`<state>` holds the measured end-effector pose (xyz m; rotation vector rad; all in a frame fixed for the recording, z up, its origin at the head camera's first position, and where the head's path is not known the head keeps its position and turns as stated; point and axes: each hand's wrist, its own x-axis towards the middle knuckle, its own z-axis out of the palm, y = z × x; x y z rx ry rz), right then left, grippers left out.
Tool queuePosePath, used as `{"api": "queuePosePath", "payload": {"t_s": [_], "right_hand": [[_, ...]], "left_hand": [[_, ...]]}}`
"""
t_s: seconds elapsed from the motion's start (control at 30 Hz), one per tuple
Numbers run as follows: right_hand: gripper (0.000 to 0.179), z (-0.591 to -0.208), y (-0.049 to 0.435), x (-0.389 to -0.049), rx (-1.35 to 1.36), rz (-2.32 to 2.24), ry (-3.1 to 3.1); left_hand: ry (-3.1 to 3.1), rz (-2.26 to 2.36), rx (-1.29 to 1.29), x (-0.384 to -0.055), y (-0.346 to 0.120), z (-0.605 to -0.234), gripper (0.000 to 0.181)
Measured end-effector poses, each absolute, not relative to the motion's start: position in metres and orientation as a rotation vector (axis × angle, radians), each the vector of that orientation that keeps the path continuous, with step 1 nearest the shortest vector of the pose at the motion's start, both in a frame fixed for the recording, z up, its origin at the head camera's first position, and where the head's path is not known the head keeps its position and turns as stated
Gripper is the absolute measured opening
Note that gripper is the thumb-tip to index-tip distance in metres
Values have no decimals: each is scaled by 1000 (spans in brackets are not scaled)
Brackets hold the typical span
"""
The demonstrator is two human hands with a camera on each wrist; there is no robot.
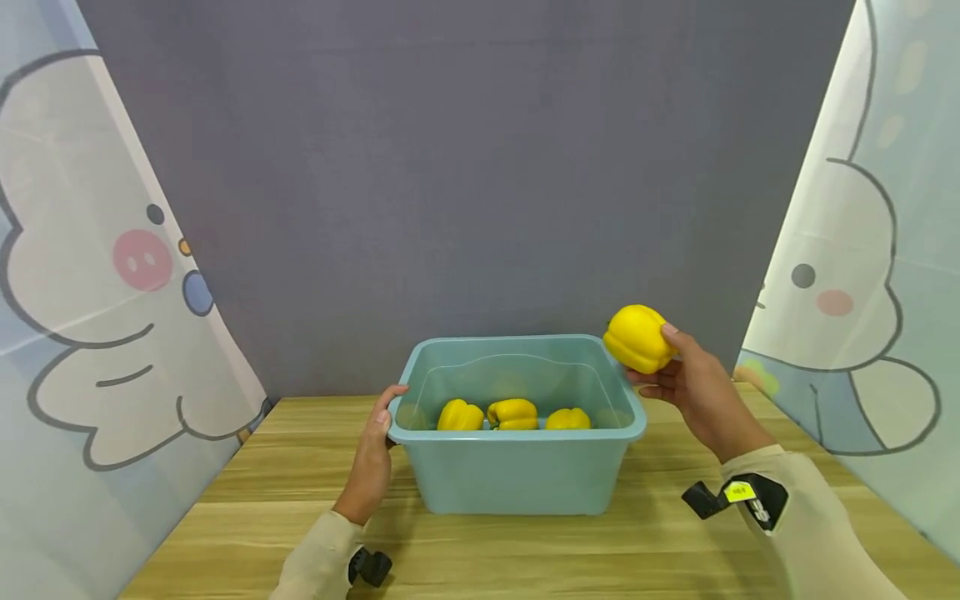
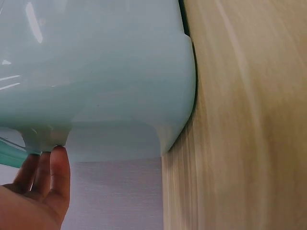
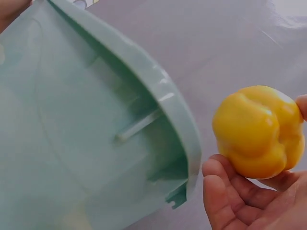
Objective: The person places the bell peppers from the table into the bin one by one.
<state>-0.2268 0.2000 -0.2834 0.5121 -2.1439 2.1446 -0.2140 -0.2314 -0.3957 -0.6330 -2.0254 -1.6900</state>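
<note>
A light blue-green plastic bin (image 1: 517,475) stands on the wooden table, with three yellow bell peppers (image 1: 512,413) lying inside it. My left hand (image 1: 372,454) grips the bin's left rim. In the left wrist view, its fingertips (image 2: 58,158) press against the bin's outer wall. Held up at the bin's right back corner is another yellow bell pepper (image 1: 639,339), pinched between the thumb and fingers of my right hand (image 1: 697,392). The right wrist view shows this bell pepper (image 3: 259,132) from its lobed end, just outside the bin's rim (image 3: 180,110).
The wooden table (image 1: 300,467) reaches back to a grey cloth backdrop (image 1: 480,183). Cartoon-printed curtains (image 1: 82,333) hang on both sides. A black wrist camera (image 1: 738,498) is strapped over each sleeve.
</note>
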Motion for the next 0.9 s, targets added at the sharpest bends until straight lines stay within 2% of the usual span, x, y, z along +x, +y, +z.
{"api": "queuePosePath", "payload": {"t_s": [0.5,0.9], "right_hand": [[50,-265,191,-231,635,2175,-2251],[65,-244,180,-242,589,2084,-2478]], "left_hand": [[-2022,-1689,-627,-213,-231,-397,52],[-2004,-1672,-642,-211,-230,-396,50]]}}
